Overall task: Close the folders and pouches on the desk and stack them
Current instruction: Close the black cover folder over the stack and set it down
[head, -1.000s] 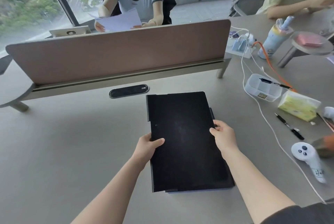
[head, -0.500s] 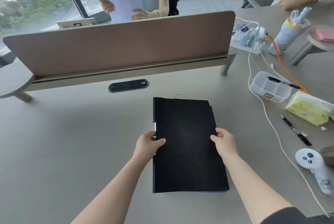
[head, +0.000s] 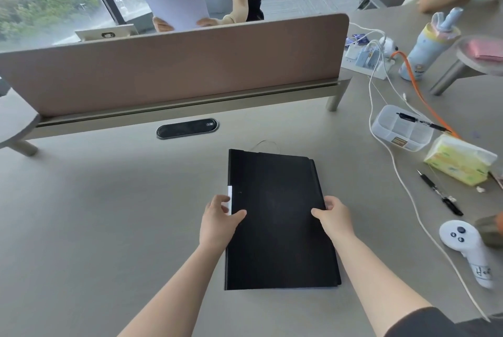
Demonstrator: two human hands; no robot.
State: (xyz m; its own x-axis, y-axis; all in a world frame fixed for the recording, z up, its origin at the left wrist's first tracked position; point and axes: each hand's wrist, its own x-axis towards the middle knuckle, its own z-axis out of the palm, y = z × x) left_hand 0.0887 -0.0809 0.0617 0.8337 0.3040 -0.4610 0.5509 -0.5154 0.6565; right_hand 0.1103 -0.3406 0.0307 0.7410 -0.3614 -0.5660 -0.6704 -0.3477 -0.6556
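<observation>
1. Black folders (head: 277, 217) lay closed in one stack on the grey desk (head: 109, 227), straight ahead of me.
2. My left hand (head: 220, 223) pinched the stack's left edge by a white tab (head: 230, 199), thumb on top.
3. My right hand (head: 330, 218) gripped the right edge, fingers curled under, thumb on the cover.
4. Lower layers peeked out along the right side, so I judged the edges wanted squaring: press both sides inward evenly, keeping the stack flat and clear of the cable (head: 402, 181).
</observation>
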